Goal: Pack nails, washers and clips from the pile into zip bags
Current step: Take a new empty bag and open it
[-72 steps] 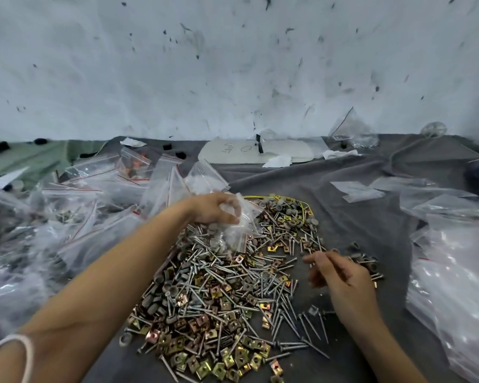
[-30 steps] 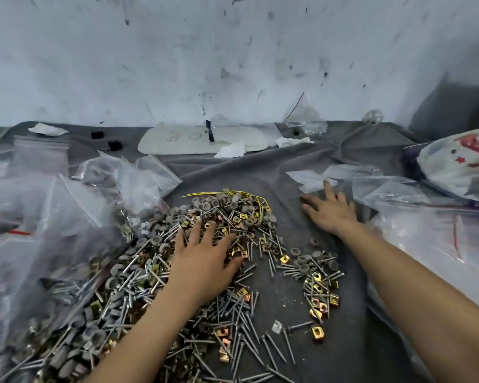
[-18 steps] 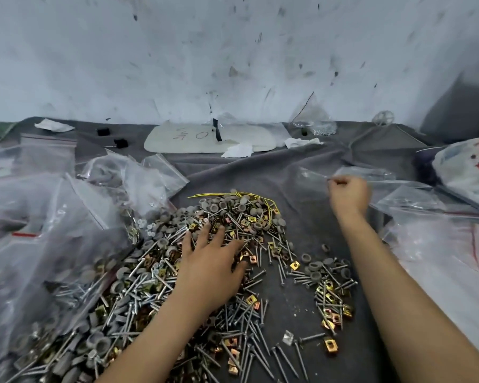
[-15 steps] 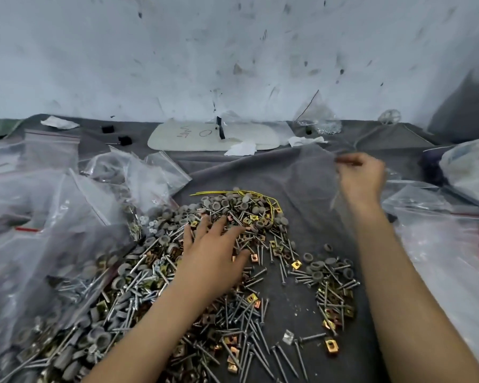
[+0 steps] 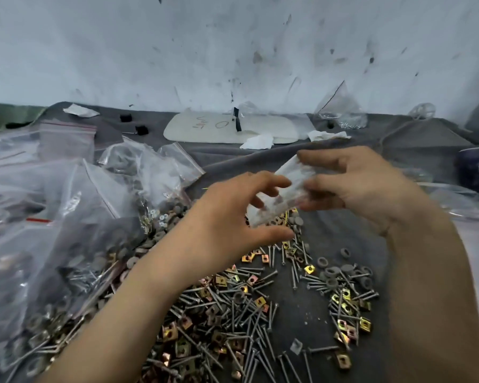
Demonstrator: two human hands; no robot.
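The right hand (image 5: 362, 189) pinched an empty bag (image 5: 295, 175) above the pile (image 5: 233, 313), likely to open it, while the left hand (image 5: 233, 214) curled at its edge, grip unclear.

A scribbled white board (image 5: 205, 134) lies on grey cloth (image 5: 398, 139) below a stained wall (image 5: 233, 51).

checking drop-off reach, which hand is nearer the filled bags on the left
Left. The left hand hovers right beside the filled bags; the right hand is beyond it, pinching an empty zip bag.
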